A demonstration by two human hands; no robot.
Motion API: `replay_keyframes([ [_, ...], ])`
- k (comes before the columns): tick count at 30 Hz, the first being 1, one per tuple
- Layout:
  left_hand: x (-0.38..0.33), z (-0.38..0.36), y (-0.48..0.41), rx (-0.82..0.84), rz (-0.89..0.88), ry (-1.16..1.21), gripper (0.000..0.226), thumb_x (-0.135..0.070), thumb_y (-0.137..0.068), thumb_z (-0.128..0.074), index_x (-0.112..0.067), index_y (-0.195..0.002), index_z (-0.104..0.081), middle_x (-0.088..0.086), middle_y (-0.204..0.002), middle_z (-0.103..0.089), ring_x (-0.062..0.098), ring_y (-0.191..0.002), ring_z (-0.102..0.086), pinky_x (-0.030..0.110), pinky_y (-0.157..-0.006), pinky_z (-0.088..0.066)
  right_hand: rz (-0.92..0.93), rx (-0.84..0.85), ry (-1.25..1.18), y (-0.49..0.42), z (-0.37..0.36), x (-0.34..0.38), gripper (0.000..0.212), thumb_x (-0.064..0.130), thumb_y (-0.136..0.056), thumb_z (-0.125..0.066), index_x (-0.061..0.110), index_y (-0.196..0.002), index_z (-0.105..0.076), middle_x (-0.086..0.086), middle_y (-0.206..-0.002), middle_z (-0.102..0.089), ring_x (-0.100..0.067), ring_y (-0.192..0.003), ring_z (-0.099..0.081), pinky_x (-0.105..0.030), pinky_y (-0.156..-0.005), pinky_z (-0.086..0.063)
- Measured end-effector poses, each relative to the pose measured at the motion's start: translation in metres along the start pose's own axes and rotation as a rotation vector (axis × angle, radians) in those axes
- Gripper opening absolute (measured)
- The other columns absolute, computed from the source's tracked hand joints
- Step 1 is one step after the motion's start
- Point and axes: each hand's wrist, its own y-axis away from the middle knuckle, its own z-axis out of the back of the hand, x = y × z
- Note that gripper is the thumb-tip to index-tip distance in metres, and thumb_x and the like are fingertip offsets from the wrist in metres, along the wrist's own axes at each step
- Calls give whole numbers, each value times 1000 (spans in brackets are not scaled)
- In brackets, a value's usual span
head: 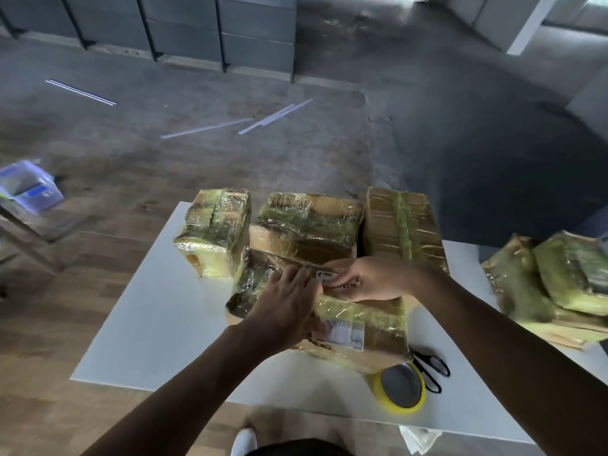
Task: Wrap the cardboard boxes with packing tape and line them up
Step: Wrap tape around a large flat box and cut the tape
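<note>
Black-handled scissors (pixel 418 357) on the white table (pixel 158 324)
</note>
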Motion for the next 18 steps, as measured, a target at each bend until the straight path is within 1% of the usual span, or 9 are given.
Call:
replay_keyframes([
  [2,0,-2,0,4,19,19,46,-39,-64,-80,-6,-90,-62,9,-90,-60,26,-85,-55,39,-67,-49,6,-1,-66,0,-2,-2,35,51,-94,-51,47,-129,-54,33,-153,-16,-2,-135,-30,-18,-94,-26],
  [5,1,-3,-5,17,46,42,34,-23,-72,-77,-5,-96,-61,11,-97,-60,27,-91,-53,42,-73,-48,-1,-12,-65,-2,-1,0,34,49,-96,-49,42,-128,-57,36,-150,-18,2,-127,-36,-5,-80,-24],
  [9,0,-1,-5,18,76,50,45,-22,-71,-78,-5,-109,-61,11,-104,-59,26,-96,-54,40,-76,-49,-22,-40,-126,0,-3,0,33,40,-100,-43,42,-132,-52,28,-151,-26,0,-130,-38,-14,-89,-29],
  [11,-4,0,0,-1,88,37,55,-24,-69,-81,-9,-117,-60,11,-110,-58,26,-98,-55,38,-76,-51,-17,-115,-183,1,-11,-1,40,35,-101,-44,51,-137,-39,24,-145,-37,13,-106,-53,-15,-82,-39],
  [13,-9,-5,5,-16,22,1,46,-20,-70,-80,-14,-113,-64,6,-112,-61,23,-101,-58,37,-78,-50,-7,-194,-227,0,-19,-1,48,29,-101,-45,52,-141,-31,16,-141,-44,24,-71,-52,-8,-62,-39],
  [14,-11,-9,8,-12,-14,-13,40,-19,-71,-80,-15,-109,-67,3,-110,-64,21,-101,-60,35,-79,-50,8,-220,-243,-1,-22,-2,50,25,-101,-46,49,-143,-31,13,-144,-44,27,-74,-50,-5,-61,-38],
  [16,-11,-15,11,-2,-34,-13,29,-19,-78,-73,-16,-107,-70,-1,-107,-67,18,-99,-62,32,-80,-50,35,-241,-240,-2,-25,-4,53,19,-100,-48,43,-145,-33,15,-150,-38,25,-101,-48,-1,-70,-36],
  [17,-10,-16,13,-1,-28,-11,26,-20,-83,-66,-16,-108,-70,-2,-107,-67,18,-99,-63,32,-80,-50,44,-249,-233,-2,-26,-5,53,18,-100,-49,42,-145,-34,17,-150,-37,26,-101,-47,1,-71,-35],
  [18,-9,-16,14,1,-20,-10,26,-21,-86,-59,-17,-109,-70,-2,-106,-67,17,-99,-63,32,-80,-50,55,-264,-225,-2,-27,-5,53,16,-100,-48,40,-145,-34,17,-149,-37,31,-90,-46,2,-70,-34],
])
